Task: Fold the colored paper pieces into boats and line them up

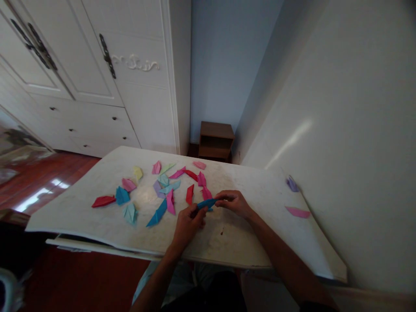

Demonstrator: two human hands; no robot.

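Head view: left hand (pixel 191 223) and right hand (pixel 234 203), fingers curled nearly closed, pinch opposite ends of a blue folded paper (pixel 207 203) above a white table (pixel 240 247), beside scattered colourful folded papers (pixel 170 202)

A white paneled wardrobe (pixel 146 99) with dark ornate handles and small drawer knobs stands behind the pale counter (pixel 107 225). A brown open-fronted nightstand (pixel 216 130) sits by a blue-gray wall (pixel 224 65). Light streaks the white wall (pixel 351 108) at right and the reddish wood floor (pixel 78 164).
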